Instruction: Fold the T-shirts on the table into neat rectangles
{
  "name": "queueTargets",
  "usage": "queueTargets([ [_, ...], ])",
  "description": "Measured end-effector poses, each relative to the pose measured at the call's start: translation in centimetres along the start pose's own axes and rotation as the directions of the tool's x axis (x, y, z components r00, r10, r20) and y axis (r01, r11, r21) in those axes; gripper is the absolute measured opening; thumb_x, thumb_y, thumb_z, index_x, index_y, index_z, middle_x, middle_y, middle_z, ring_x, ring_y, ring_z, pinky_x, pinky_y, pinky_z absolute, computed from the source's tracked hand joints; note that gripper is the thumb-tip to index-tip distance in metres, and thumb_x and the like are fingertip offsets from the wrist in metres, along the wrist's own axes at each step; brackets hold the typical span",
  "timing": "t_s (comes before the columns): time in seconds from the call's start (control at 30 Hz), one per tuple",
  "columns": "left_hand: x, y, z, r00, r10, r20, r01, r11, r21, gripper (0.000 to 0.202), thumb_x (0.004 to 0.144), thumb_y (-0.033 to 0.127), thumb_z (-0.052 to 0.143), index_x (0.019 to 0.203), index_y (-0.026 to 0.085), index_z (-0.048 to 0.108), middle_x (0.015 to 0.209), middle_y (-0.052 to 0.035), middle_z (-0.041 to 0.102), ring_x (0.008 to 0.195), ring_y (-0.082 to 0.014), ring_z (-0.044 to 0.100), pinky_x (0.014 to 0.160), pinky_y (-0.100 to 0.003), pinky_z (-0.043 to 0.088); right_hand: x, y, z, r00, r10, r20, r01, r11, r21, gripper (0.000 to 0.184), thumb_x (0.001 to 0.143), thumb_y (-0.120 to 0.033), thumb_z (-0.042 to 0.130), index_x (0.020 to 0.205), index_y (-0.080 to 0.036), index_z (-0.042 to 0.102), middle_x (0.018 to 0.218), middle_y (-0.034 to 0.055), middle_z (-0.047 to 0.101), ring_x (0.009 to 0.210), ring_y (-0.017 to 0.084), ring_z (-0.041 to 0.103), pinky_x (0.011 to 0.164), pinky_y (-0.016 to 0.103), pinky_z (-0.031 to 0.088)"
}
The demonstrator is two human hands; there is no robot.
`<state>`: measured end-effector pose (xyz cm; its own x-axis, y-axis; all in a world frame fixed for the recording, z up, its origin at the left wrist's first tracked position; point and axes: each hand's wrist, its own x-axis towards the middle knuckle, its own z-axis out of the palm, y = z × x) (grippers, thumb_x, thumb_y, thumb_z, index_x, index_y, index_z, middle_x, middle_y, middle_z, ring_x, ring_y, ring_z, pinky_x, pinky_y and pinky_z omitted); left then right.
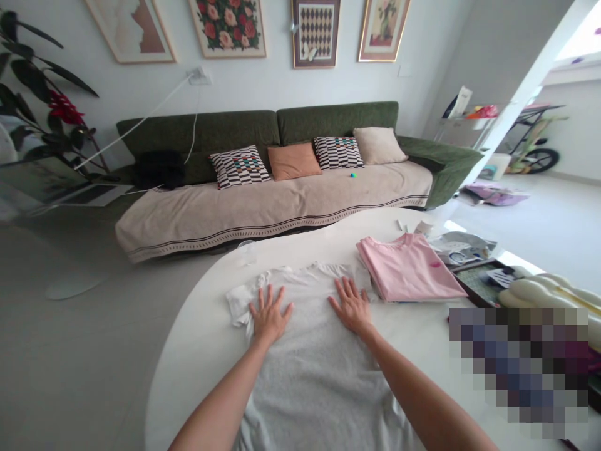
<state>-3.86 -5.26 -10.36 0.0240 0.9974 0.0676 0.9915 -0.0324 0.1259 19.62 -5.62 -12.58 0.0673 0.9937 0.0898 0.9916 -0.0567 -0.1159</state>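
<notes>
A light grey and white T-shirt [314, 369] lies spread on the white round table [192, 338], its neck and sleeves toward the far side. Flat on its upper left part, near the left sleeve, rests my left hand [270, 316], fingers spread. My right hand [352, 305] presses on the upper right part, also with fingers apart. Neither hand grips anything. Just beyond my right hand, a folded pink shirt [408, 266] sits on the table, with the edge of some other cloth showing under it.
A clear cup [246, 252] stands at the table's far left edge. To the right are a silvery plastic bag [462, 247], a dark tray [476, 282] and a puffy cream item [549, 294]. A pixelated patch hides the lower right. Behind stands a green sofa [338, 119] with cushions.
</notes>
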Motion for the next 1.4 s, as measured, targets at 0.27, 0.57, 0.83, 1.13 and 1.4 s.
queueTargets([
  [0.27,0.1,-0.2,0.4,1.000,0.016,-0.006,-0.016,1.000,0.018,0.056,0.083,0.055,0.030,0.135,0.035,0.025,0.144,-0.0038,0.021,0.132,-0.0326,0.009,0.097,-0.063,0.014,0.0,0.1,-0.2,1.000,-0.005,0.005,0.005,1.000,0.024,0.061,0.087,-0.054,0.021,0.139,-0.023,0.019,0.145,0.0043,0.015,0.133,0.022,0.009,0.103,0.046,0.009],
  [0.57,1.7,0.0,0.7,1.000,0.025,-0.012,-0.025,1.000,0.001,0.055,0.083,0.056,0.029,0.134,0.036,0.026,0.145,-0.0044,0.020,0.131,-0.0331,0.010,0.096,-0.063,0.014,0.8,0.3,0.0,1.000,0.017,0.026,-0.017,1.000,0.009,0.063,0.086,-0.056,0.020,0.139,-0.023,0.017,0.146,0.0056,0.011,0.133,0.023,0.005,0.103,0.047,0.008],
  [0.83,1.6,0.2,0.2,1.000,0.028,-0.005,-0.028,1.000,0.004,0.060,0.082,0.059,0.030,0.136,0.033,0.024,0.145,-0.0053,0.019,0.131,-0.0344,0.007,0.097,-0.062,0.014,2.2,0.9,0.3,0.997,0.075,0.027,-0.075,0.997,0.001,0.068,0.081,-0.065,0.022,0.138,-0.028,0.019,0.146,0.0065,0.010,0.132,0.030,0.001,0.101,0.051,0.007],
  [1.13,2.0,0.0,0.2,1.000,-0.015,0.024,0.016,0.999,-0.039,0.071,0.073,0.070,0.035,0.135,0.036,0.024,0.146,-0.0043,0.014,0.130,-0.0385,0.005,0.098,-0.061,0.012,2.5,1.1,-0.1,0.992,0.092,0.083,-0.091,0.996,-0.025,0.078,0.074,-0.074,0.021,0.138,-0.031,0.014,0.147,0.0069,0.006,0.129,0.040,-0.003,0.096,0.061,0.002],
  [1.4,-3.1,0.0,-3.3,0.987,0.160,0.018,-0.159,0.985,-0.065,0.061,0.084,0.051,0.036,0.138,0.027,0.021,0.146,-0.0083,0.012,0.132,-0.0315,0.002,0.099,-0.056,0.018,-3.0,-0.7,-2.9,0.998,-0.024,0.065,0.026,0.999,-0.028,0.067,0.083,-0.054,0.033,0.139,-0.024,0.013,0.147,0.0093,-0.001,0.132,0.029,-0.005,0.100,0.054,0.009],
])
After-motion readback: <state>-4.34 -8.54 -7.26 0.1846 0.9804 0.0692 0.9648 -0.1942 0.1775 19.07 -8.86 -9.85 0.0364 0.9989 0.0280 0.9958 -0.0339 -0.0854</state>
